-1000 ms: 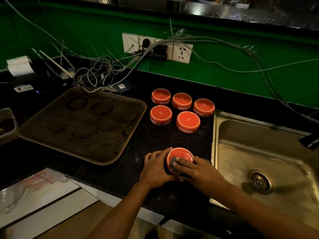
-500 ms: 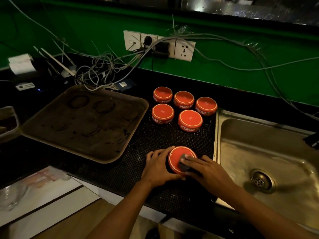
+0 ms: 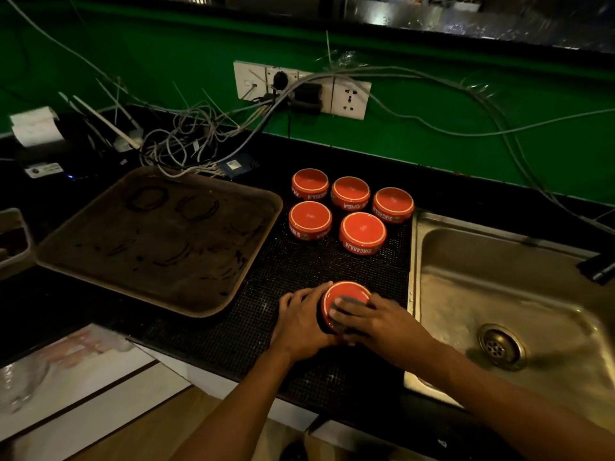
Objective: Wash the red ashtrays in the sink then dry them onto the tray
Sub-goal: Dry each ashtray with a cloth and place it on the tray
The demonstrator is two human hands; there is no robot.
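On the black mat (image 3: 299, 271) between the tray (image 3: 159, 241) and the sink (image 3: 512, 294), the left hand (image 3: 301, 319) curls its fingers around a red ashtray (image 3: 346, 294), tilted on its side. The right hand (image 3: 376, 319) presses a dark sponge (image 3: 347, 302) against its base, fingers clamped on it. Five more ashtrays (image 3: 352, 211) sit upside down behind.

Tray (image 3: 100, 257) left, sink (image 3: 519, 294) right — ashtrays (image 3: 352, 211) on mat (image 3: 266, 327) between

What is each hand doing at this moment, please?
Left hand: grips the side of the red ashtray on the mat.
Right hand: presses a dark pad onto that ashtray, fingers curled over it.
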